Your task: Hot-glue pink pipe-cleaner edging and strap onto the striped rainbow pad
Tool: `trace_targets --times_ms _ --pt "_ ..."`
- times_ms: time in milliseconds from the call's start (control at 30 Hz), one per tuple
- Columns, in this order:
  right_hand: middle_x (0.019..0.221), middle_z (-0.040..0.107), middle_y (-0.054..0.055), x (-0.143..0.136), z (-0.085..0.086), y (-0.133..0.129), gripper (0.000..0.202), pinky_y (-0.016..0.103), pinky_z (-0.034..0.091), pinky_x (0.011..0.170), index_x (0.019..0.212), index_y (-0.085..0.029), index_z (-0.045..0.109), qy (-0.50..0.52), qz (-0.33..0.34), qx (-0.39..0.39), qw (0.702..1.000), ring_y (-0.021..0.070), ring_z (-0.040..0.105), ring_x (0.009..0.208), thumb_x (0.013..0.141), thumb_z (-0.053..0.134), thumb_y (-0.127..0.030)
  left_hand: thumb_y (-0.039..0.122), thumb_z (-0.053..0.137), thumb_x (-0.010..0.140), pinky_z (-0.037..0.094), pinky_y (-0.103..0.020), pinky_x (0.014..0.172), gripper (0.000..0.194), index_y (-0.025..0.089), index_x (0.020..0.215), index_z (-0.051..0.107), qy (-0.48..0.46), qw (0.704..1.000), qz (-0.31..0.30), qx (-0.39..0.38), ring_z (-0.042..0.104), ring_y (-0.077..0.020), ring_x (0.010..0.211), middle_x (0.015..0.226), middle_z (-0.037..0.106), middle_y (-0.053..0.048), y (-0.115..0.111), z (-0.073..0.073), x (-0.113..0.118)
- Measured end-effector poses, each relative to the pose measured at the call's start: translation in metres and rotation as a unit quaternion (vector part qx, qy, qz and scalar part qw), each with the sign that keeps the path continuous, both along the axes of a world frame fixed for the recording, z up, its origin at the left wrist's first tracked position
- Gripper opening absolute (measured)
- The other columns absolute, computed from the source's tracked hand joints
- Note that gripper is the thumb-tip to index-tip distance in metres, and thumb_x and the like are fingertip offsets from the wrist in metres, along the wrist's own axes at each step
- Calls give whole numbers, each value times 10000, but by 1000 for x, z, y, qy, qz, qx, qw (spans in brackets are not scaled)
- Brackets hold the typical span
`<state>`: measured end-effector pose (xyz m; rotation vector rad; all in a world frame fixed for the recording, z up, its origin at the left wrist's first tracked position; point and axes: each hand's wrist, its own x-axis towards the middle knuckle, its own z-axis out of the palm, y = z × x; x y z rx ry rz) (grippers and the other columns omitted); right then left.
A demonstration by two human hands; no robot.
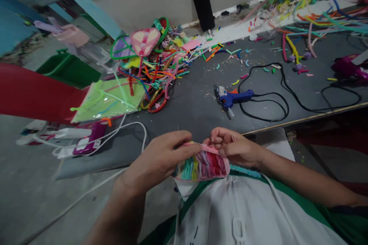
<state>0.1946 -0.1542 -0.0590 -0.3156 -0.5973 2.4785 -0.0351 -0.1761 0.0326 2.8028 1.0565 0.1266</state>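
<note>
Both of my hands hold a small woven piece [201, 166] made of striped pipe cleaners in green, yellow, purple, pink and red, close to my chest at the near table edge. My left hand [161, 159] pinches a pink pipe cleaner strand [207, 147] along its top edge. My right hand [234, 146] grips the same pink strand from the right side. A teal strand [244, 171] trails out under my right wrist.
A blue glue gun [230, 97] with a black cord [273, 97] lies on the dark table [195, 103]. A heap of coloured pipe cleaners [155, 69] with a pink heart sits at left, more lie at the far right [304, 11]. A black phone [203, 7] leans on the wall.
</note>
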Motion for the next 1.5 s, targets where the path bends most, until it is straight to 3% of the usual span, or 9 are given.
trace_targets --times_ms 333,533,633,767,933,1167,1267,1367,1500 --pt "1010 690 53 -2 -5 -1 381 257 458 813 900 -178 531 2 -11 -4 1000 115 642 866 636 785 -75 122 401 921 376 -239 649 299 238 1128 583 7 1000 -8 5 476 -136 730 881 511 -31 0 0 0" --pt "1297 570 54 7 0 0 348 313 476 855 1015 -226 561 -59 -48 25 997 157 632 1020 728 740 -138 95 393 896 395 -228 654 354 251 1152 582 -3 1000 14 -15 509 -136 761 929 524 -36 -1 -1 -8" --pt "1054 651 40 10 -1 -2 260 257 464 756 990 -192 611 -138 -49 76 986 126 621 881 757 727 -198 84 389 878 409 -229 660 398 259 1178 582 4 999 35 -22 525 -144 784 945 534 -42 -1 -4 -12" --pt "801 638 -2 10 0 -5 198 241 416 663 919 -155 657 -248 -12 127 960 101 564 703 772 719 -273 80 387 866 434 -235 685 411 250 1177 595 8 999 40 -33 543 -148 812 975 548 -50 -1 -6 -13" --pt "777 650 -8 11 0 -5 233 255 411 658 888 -161 672 -255 -3 114 960 109 564 679 734 748 -319 83 373 863 441 -233 686 417 249 1160 615 13 998 49 -27 550 -145 811 963 554 -48 -1 -5 -10" --pt "692 624 -24 8 -9 -7 163 247 383 613 791 -161 649 -261 -5 110 959 101 531 614 707 745 -264 89 380 860 447 -235 681 390 243 1135 611 19 999 39 -25 560 -147 807 952 568 -47 -2 -7 -6" --pt "685 614 -38 9 -9 -7 214 242 376 606 862 -172 621 -240 -3 105 965 98 527 606 692 741 -218 84 390 877 467 -246 722 366 220 1174 554 2 998 43 -56 581 -158 871 1009 586 -62 -2 -5 -4" --pt "767 644 -29 11 -4 -6 337 250 396 634 976 -193 572 -214 -2 89 973 110 559 659 682 737 -187 91 403 897 474 -268 815 311 194 1174 497 -33 993 65 -97 584 -166 968 1064 602 -69 -3 -3 -2" --pt "869 635 6 9 10 -3 290 255 401 668 943 -175 587 -242 -5 110 964 126 566 759 695 730 -215 115 409 916 471 -282 817 234 201 1116 495 -28 986 92 -134 591 -163 932 1020 607 -50 -4 -2 4"
